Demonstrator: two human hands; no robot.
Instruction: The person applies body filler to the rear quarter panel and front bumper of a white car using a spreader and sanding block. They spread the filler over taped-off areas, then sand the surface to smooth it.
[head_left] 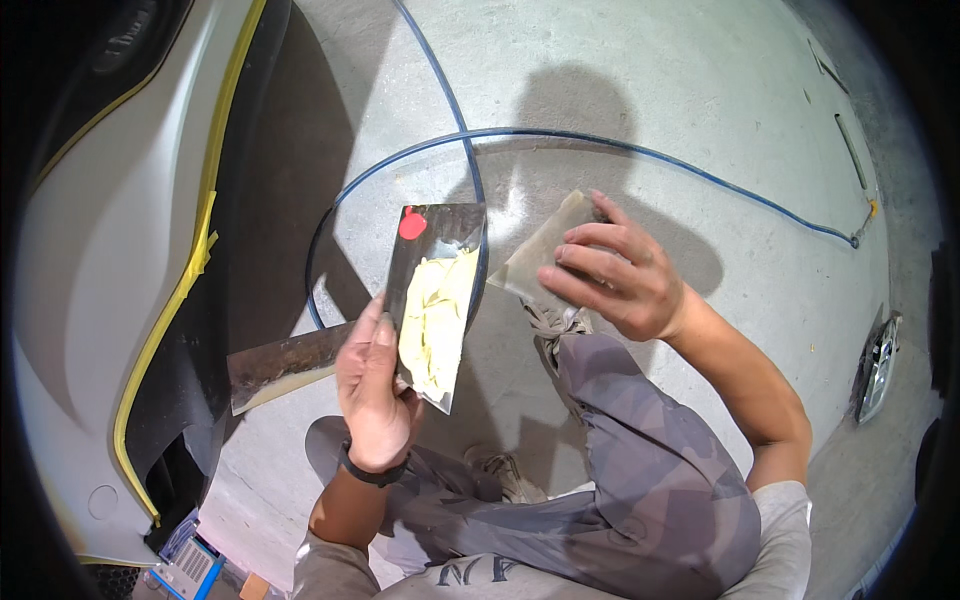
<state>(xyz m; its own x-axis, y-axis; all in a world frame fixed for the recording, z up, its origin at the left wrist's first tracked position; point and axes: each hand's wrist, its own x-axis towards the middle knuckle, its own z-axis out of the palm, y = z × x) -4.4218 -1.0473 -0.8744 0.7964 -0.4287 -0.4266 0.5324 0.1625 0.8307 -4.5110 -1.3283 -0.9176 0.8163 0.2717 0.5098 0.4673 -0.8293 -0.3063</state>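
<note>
My left hand [378, 390] grips the lower left edge of a dark, flat spreader plate [398, 278], thumb along its side. Pale yellow putty [436, 325] is heaped over much of that plate, and a dab of red paste [412, 223] sits at its upper left corner. Pinched between the fingers and thumb of my right hand [620, 275] is a thin, greyish plastic spreader [535, 252], held just right of the plate and apart from it. A second dark plate [290, 368], with cream residue along its edge, shows behind my left hand; whether my fingers touch it is unclear.
A light car body panel [120, 270] edged with yellow masking tape [200, 250] stands along the left. A blue hose [600, 143] loops over the concrete floor [720, 90]. At far right lies a car lamp [878, 368]. A blue and grey box [190, 570] is at lower left.
</note>
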